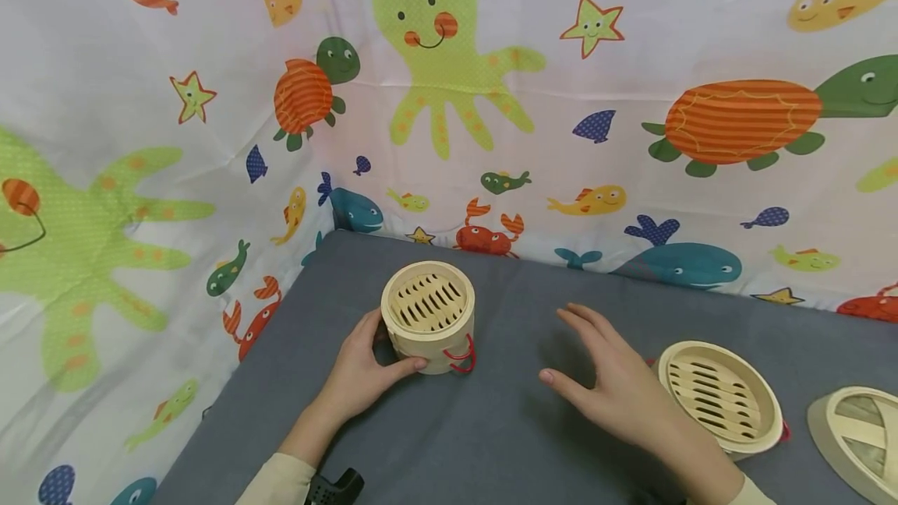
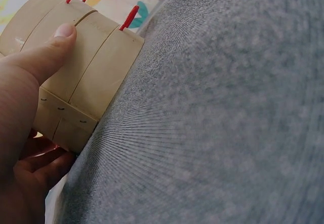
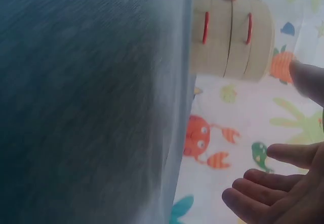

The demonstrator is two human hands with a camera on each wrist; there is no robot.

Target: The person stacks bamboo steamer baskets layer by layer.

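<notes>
Two round bamboo steamer baskets (image 1: 429,302) stand stacked upright on the grey cloth, the upper one's slatted floor facing up. Red loop handles (image 3: 249,29) stick out from their sides. My left hand (image 1: 372,372) grips this stack from its left side. In the left wrist view its thumb (image 2: 63,34) lies across the seam between the tiers, with fingers around the far side low down. My right hand (image 1: 624,388) hovers to the right of the stack, fingers apart and extended, holding nothing.
Another slatted steamer basket (image 1: 761,411) with red handles sits on the grey cloth (image 1: 491,443), partly behind my right forearm. At the far right lies a bamboo lid (image 1: 824,423), cut off by the frame. A curtain (image 1: 505,139) printed with sea animals borders the back and left.
</notes>
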